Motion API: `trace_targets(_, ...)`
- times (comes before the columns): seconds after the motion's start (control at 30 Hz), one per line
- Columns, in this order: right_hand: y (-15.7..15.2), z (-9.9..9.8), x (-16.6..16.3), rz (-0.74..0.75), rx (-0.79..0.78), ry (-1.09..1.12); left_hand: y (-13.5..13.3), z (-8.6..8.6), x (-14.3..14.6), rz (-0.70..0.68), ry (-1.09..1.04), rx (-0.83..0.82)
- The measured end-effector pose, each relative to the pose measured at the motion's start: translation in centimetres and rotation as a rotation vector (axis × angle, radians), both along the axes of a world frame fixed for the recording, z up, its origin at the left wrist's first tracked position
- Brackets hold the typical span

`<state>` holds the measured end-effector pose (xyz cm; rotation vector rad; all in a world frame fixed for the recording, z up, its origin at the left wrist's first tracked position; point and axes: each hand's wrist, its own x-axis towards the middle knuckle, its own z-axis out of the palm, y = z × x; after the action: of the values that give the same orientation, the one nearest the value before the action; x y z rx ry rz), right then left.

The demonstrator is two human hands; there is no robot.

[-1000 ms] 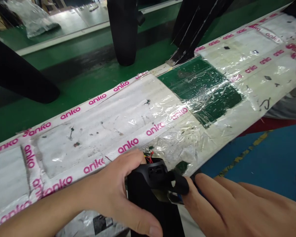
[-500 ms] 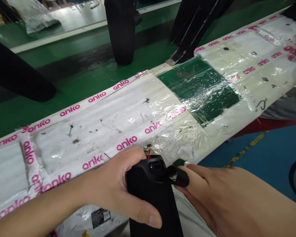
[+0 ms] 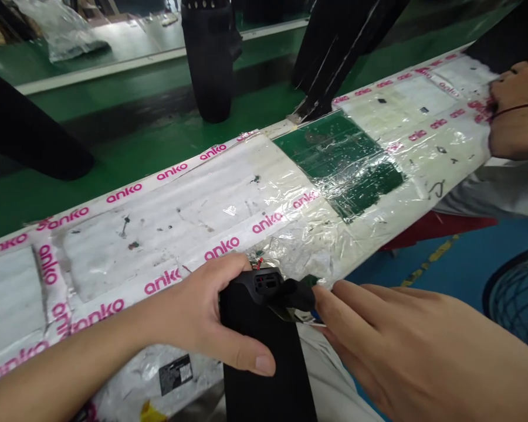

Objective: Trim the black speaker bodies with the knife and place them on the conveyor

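Note:
A long black casing with a matte covering stands tilted in front of me, below the table's near edge. Its top end has a recessed panel with small openings, and thin red wires stick out behind it. My left hand is wrapped round the casing's left side, thumb across the front. At the top right corner, a black flap bends away from the panel. My right hand is closed, its fingertips at the flap's end; a small pale and blue bit shows beneath them, too little to name.
A long table covered with white sheets, clear film and "anko" tape runs across. Black cylinders stand and lean on the green surface behind. A co-worker's hand rests at the far right. A netted basket stands on the blue floor.
The casing and both hands have shifted slightly left in view. The flap has turned, and my right fingers have changed place on it. The co-worker's hand has come further into view.

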<state>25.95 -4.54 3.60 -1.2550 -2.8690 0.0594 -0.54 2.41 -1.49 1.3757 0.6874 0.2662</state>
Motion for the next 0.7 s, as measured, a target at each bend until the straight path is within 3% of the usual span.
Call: trace_targets(0.7, 0.18, -0.33, -0.69, -0.024, -0.028, 0.007, 0.47, 0.37, 0.53, -0.013, -0.047, 0.028)
